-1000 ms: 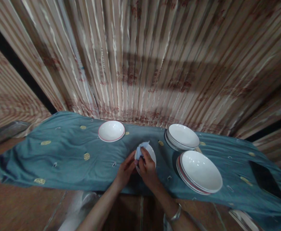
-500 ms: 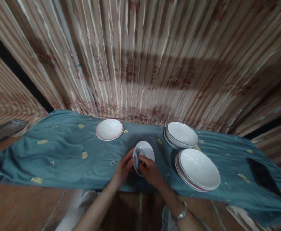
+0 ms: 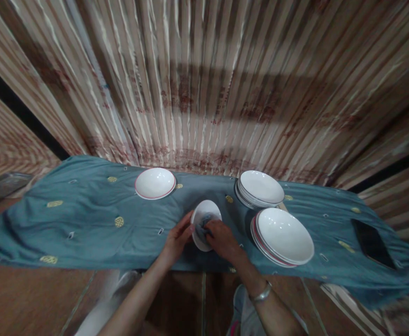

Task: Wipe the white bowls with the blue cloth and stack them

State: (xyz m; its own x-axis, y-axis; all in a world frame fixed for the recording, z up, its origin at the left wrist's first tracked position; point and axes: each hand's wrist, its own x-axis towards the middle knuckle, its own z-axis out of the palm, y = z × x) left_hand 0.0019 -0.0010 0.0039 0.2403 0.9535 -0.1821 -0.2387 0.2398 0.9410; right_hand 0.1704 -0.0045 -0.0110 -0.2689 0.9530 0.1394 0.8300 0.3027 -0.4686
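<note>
A small white bowl (image 3: 210, 211) is held tilted above the teal cloth (image 3: 85, 224). My left hand (image 3: 176, 238) grips its left rim. My right hand (image 3: 221, 239) presses a bluish-grey rag (image 3: 203, 223) into the inside of the bowl. A metal bangle sits on my right wrist.
A single white bowl with a red rim (image 3: 155, 183) rests on the cloth at the back left. A stack of white plates (image 3: 261, 187) and a stack of larger bowls (image 3: 283, 235) stand to the right. A dark phone (image 3: 371, 242) lies far right. Striped curtains hang behind.
The rag has gone from sticking up over the bowl's far rim to lying inside the bowl under my right hand. The bowl has tilted more toward me.
</note>
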